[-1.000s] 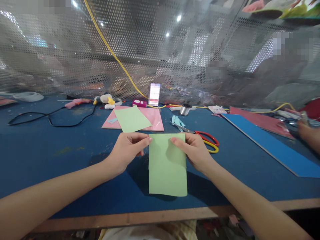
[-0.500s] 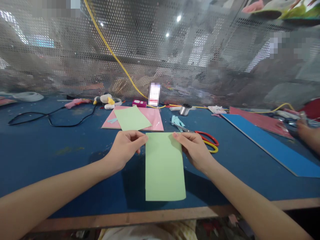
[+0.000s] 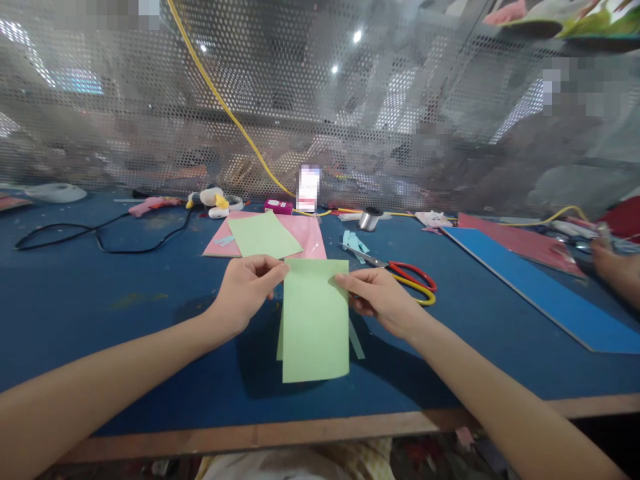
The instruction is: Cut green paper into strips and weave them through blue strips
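Observation:
A light green sheet of paper [image 3: 314, 327] hangs upright over the blue table [image 3: 100, 320], its lower part folded so a second layer peeks out on both sides. My left hand [image 3: 247, 293] pinches its top left corner. At the top right edge my right hand [image 3: 380, 297] pinches the sheet with thumb and fingers closed.
Behind lie a second green sheet [image 3: 263, 235] on pink sheets [image 3: 310, 233], red-and-yellow scissors [image 3: 407, 277], light blue paper scraps [image 3: 354, 241], a wire spool [image 3: 371, 218], a plush toy [image 3: 213, 198], a black cable [image 3: 100, 237]. Blue board [image 3: 540, 290] at right, beside another person's hand [image 3: 615, 270]. A perforated metal screen backs the table.
The green sheet has shifted left and up, and it now looks narrower and shorter, with a folded layer showing behind it. Both hands moved slightly left with it.

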Tool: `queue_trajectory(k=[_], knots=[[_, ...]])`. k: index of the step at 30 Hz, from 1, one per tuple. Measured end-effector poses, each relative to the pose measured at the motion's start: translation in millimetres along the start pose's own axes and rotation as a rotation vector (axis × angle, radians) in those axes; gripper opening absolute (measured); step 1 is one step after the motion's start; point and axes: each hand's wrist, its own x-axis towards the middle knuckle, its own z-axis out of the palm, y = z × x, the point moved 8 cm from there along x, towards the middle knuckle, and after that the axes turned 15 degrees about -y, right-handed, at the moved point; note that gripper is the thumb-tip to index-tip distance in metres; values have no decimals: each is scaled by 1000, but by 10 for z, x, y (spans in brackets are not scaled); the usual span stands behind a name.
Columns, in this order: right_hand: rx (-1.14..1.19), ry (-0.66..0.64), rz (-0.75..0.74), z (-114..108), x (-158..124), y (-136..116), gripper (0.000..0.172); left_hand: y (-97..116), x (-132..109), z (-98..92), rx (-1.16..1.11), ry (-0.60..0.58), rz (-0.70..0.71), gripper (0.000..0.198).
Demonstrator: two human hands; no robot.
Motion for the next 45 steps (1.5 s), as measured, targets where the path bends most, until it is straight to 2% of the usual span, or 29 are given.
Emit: queue_trajectory(k=[4, 9, 13, 19, 29, 37, 45], knots=[[-57, 42, -35, -45, -8, -52, 47, -15, 22, 4, -51, -25, 16, 21], [-113, 115, -137, -132, -29, -129, 44, -19, 43, 131, -253, -164, 26, 27], [-76, 105, -181, -144, -30, -134, 43, -32, 26, 234, -349, -245, 18, 33], [-72, 74, -188, -113, -51, -137, 43, -75, 30, 203, -316, -200, 4, 32], [-106, 105, -254, -104, -79, -200, 40, 13, 16, 69, -65, -71, 47, 26], [-218, 102, -218, -104, -71, -152, 41, 57, -5, 32, 47, -45, 104, 30], [-197, 132, -249, -131, -83, -175, 44, 16, 5, 66, -22, -93, 115, 31]])
